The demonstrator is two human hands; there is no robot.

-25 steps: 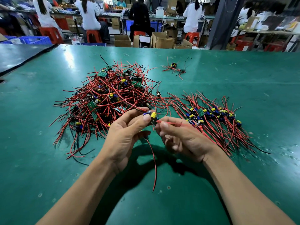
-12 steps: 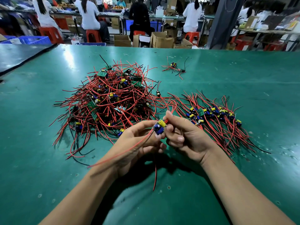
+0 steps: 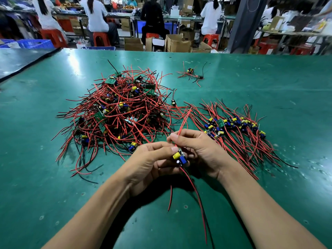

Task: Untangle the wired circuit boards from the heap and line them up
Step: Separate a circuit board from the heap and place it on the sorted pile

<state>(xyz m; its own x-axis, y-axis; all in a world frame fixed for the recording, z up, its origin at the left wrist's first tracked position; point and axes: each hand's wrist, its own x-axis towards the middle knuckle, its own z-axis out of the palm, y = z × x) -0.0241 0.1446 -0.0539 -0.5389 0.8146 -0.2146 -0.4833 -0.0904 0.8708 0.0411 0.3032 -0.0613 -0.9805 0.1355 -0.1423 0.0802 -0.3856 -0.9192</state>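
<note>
1. Left hand [image 3: 149, 164] pinches one circuit board [image 3: 179, 158] near the heap [image 3: 122, 108], right hand [image 3: 199, 151] pinches its red wire [image 3: 182, 126].
2. Decent row [image 3: 235, 126] lined up on the right, but the heap is big, so plenty left imo.

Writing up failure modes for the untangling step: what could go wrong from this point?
1. The right hand pinches a red wire close to the held board, which the left hand grips: tugging may strain its joint.
2. The board's hanging leads could sweep across the lined-up row or snag the heap on placing.
</note>
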